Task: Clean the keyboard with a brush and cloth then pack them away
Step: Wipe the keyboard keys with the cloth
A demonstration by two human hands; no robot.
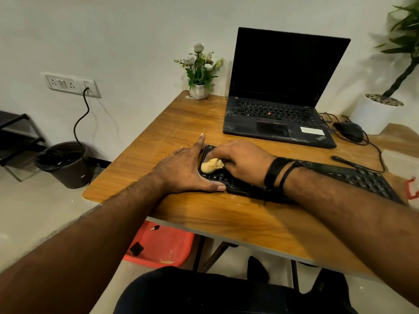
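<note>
Keyboard (353, 177) position?
— Black unit; lies flat on the wooden table (181, 123), just in front of the open laptop (278, 91); angled, its left end nearer the laptop.

Left hand (186, 168)?
— Flat on the table at the keyboard's left end; fingers straight and spread; thumb laid along the keyboard's front edge near the Ctrl key; it holds nothing.

Right hand (240, 162)?
— Over the keyboard's left-hand keys; fingers curled round a bunched beige cloth (212, 165); cloth pressed onto the keys; dark bands circle the wrist.

Other items relative to the keyboard?
— Black mouse (349, 131) behind its right end, beside the laptop; small white flower pot (199, 90) at the table's far corner, left of the laptop; dark bin (68, 164) on the floor, well to the left.
</note>
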